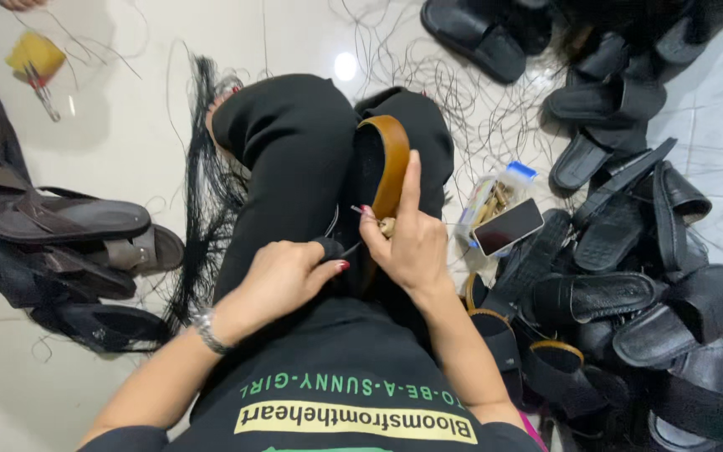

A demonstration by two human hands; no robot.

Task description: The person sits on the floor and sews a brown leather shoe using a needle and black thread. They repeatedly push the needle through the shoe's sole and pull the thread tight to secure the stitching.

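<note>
While the tan-edged sandal sole [382, 167] is propped on edge between the knees, a slip is risked: the needle [360, 212] could be driven into the left hand [282, 280], pinched on black thread [332, 248] close by. Right hand [412, 243]: needle gripped, index finger extended up the sole. Loose thread bundle [207, 192] could snag.

Glossy white tiled floor [127, 142] with a bright light reflection [346, 66] near the top centre. Loose black threads [462, 100] lie scattered over the tiles, with a thicker bundle of black cord [207, 167] at left. Brown sandals [60, 226] are piled at the left edge, black sandals [629, 251] heaped at right; a yellow object [35, 54] sits upper left.
</note>
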